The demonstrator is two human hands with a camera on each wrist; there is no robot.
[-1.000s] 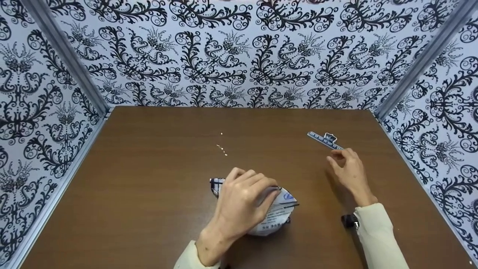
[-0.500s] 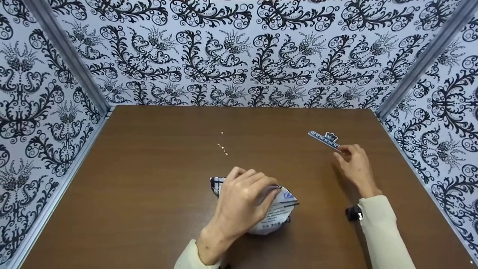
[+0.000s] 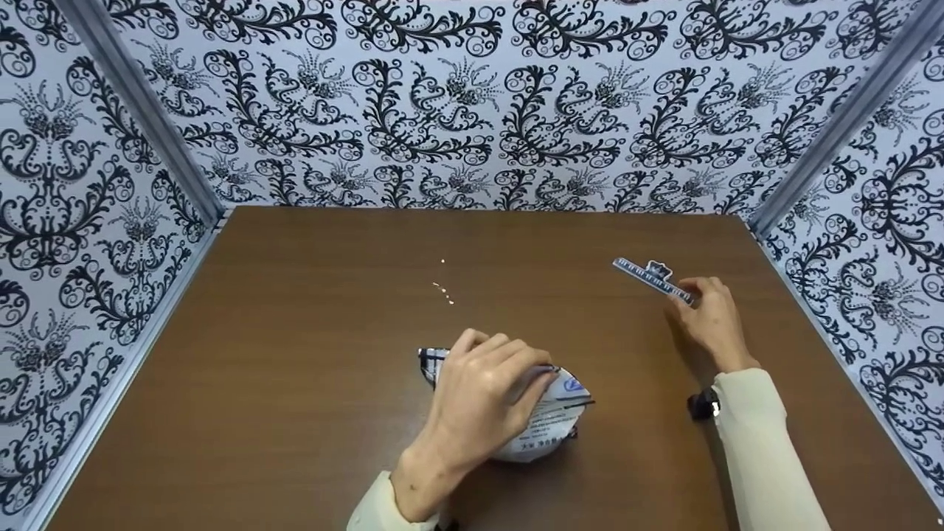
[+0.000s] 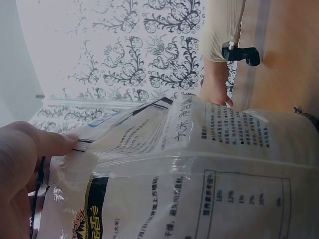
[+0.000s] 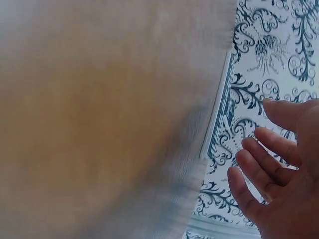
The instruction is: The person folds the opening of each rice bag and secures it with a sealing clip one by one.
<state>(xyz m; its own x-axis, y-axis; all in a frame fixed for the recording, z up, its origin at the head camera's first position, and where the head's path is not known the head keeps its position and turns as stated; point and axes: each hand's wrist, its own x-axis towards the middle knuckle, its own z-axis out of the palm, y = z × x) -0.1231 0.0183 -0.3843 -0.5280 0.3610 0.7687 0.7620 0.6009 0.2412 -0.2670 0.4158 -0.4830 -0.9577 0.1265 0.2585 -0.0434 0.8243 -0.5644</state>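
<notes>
My left hand [image 3: 476, 405] pinches the gathered top of a plastic rice bag [image 3: 544, 435], which stands on the table. Printed text and a nutrition table cover the side of the bag [image 4: 239, 164] in the left wrist view, where the thumb [image 4: 57, 143] presses on its upper edge. Farther back on the right lies a long clip [image 3: 640, 274] with a piano-key pattern and a crown-like grip. Thumb and fingers of my right hand [image 3: 712, 321] are spread around its near end. In the right wrist view a gap shows between those loosely bent fingers and the clip [image 5: 219, 114].
Several small white grains [image 3: 451, 302] lie on the brown table [image 3: 295, 332] beyond the bag. Patterned walls [image 3: 472, 110] with grey metal posts [image 3: 140, 110] enclose the table at the back and sides. A small black device [image 3: 703, 405] sits at the right sleeve.
My right hand has moved rightward and away from me, and its fingers now straddle the clip's near end. The left hand keeps its pinch on the rice bag.
</notes>
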